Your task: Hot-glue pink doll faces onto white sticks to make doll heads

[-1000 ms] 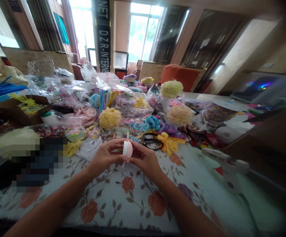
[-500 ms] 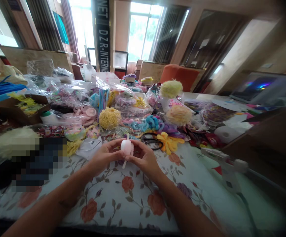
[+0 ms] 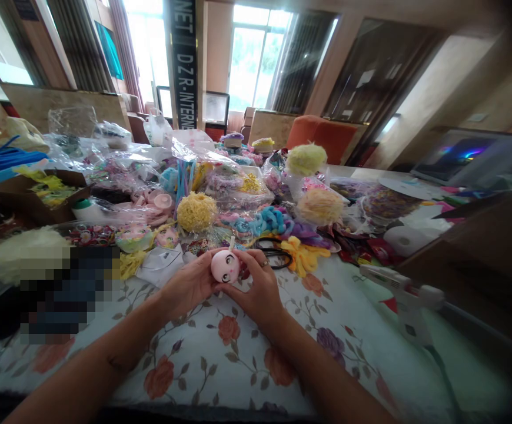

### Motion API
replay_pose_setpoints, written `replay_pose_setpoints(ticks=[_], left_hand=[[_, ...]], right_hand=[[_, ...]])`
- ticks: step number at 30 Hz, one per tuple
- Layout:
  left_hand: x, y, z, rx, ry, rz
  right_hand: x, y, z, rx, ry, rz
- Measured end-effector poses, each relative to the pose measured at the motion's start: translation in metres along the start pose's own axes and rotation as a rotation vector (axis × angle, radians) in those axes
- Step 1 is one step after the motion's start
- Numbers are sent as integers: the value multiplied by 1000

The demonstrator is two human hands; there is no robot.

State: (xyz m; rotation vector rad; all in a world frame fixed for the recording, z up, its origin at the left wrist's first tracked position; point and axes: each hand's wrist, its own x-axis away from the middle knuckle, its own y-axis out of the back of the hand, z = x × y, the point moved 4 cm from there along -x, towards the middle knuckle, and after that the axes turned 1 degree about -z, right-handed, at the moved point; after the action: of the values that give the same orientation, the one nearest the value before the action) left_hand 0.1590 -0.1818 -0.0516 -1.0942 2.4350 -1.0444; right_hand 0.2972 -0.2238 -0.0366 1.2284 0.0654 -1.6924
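Note:
Between my two hands is a small pink doll head (image 3: 225,268), its painted eyes turned up toward me. A pale stick end (image 3: 232,241) pokes out at its top. My left hand (image 3: 192,280) is closed round the head's left side. From the right, the thumb and fingers of my right hand (image 3: 258,288) pinch it, and a ring shows on one finger. Both hands are above the flowered tablecloth (image 3: 220,365). Just beyond them lie a black cord loop (image 3: 278,253) and a yellow fuzzy bundle (image 3: 302,254).
A yellow pompom (image 3: 196,212) and bagged craft pieces heap up across the table's far side. At right are a glue gun (image 3: 408,300), a white roll (image 3: 405,240) and a dark cardboard box (image 3: 472,253). White paper (image 3: 161,263) lies at left.
The doll head has been turned in my hands, so its painted face now shows instead of its plain side. My right hand has shifted its fingers round it.

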Motion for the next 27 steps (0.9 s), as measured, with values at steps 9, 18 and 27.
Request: replay_pose_setpoints(ticks=[9,18,27], left_hand=[[0,-1,-1,75,80,-139],[0,-1,1,82,104,-118],[2,-3,0,72,65,-159]], right_hand=[[-4,4,8,29,72,-34],[-4,3,3,-126,-41,-22],[-1,-2,-5,-176,-101,-14]])
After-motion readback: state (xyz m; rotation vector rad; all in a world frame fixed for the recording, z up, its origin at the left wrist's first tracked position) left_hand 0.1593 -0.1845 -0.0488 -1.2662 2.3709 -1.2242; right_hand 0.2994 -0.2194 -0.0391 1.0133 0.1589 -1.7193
